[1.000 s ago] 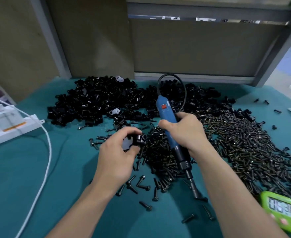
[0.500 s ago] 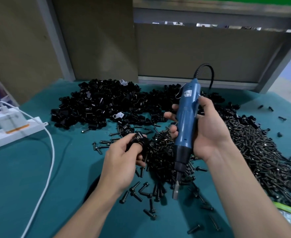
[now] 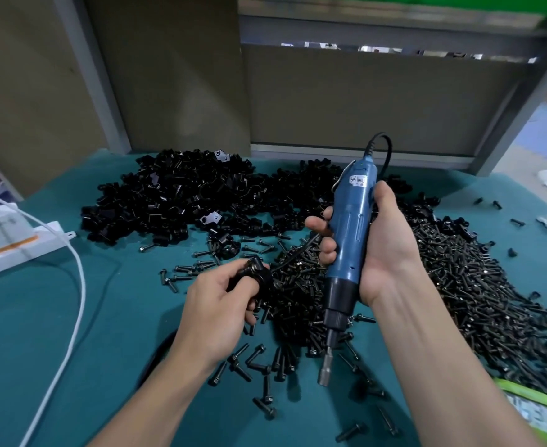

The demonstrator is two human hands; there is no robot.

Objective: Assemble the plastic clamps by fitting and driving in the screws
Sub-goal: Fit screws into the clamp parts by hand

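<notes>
A: How far has this person got, would you say?

B: Not far, by the look of it. There's a big heap of black clamps (image 3: 175, 195) at the back of the bench (image 3: 72, 333), and a wide spread of loose screws (image 3: 459, 285) to the right of it, running down toward the near edge. I can't tell from here which clamps in that heap already carry a screw.

A: And the one in work?

B: The left hand (image 3: 214, 304) pinches a single clamp (image 3: 256, 273) between thumb and fingers, at the left edge of the screw pile. There's a brassy glint at its top. It may be a screw head seated there, but it's too small for me to swear to.

A: The driver?

B: The right hand (image 3: 385, 250) is wrapped round the blue driver (image 3: 346, 240), held nearly upright, with its cord looping off the top. The bit (image 3: 325, 372) points down at the bench and hangs apart from the clamp, lower and to the right. Nothing is engaged.

A: So that screw isn't driven.

B: That's my reading: fitted perhaps, not yet driven. The bit has to meet the head squarely, or I'd expect it to skate off.

A: Anything else about?

B: A white power strip (image 3: 17, 250) with a cable (image 3: 80, 285) at the left, and a green timer (image 3: 536, 411) at the near right corner. Judging by the screws lying loose, most of the job lies ahead.
</notes>
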